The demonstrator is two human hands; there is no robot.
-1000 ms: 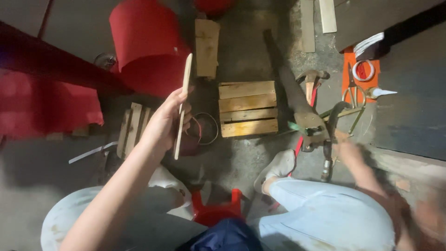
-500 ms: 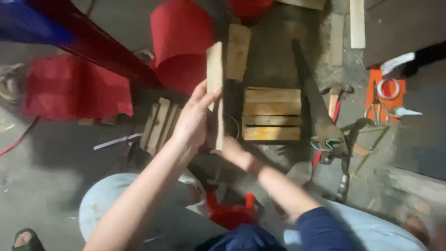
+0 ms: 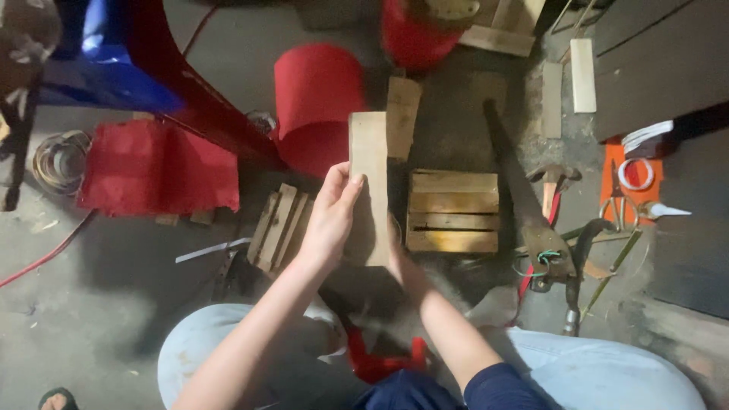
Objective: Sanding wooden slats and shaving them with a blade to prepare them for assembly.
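I hold a flat wooden slat (image 3: 369,175) upright in front of me, its broad face toward the camera. My left hand (image 3: 331,216) grips its left edge about halfway up, fingers pressed on the face. My right hand (image 3: 401,262) holds the lower right edge and is mostly hidden behind the slat. Just right of the slat, a small panel of joined wooden slats (image 3: 453,211) lies on the concrete floor. A stack of loose slats (image 3: 279,225) lies to the left of my left hand.
A hand saw (image 3: 524,205), a hammer (image 3: 551,186) and scissors (image 3: 616,209) lie at the right. A red cylinder (image 3: 315,102) and red cloth (image 3: 156,167) sit at the left. More boards (image 3: 583,74) lie at the back. A red stool (image 3: 380,363) is between my knees.
The slat has turned from edge-on to face-on. My right hand came across from the tools at the right and took hold of the slat's lower edge.
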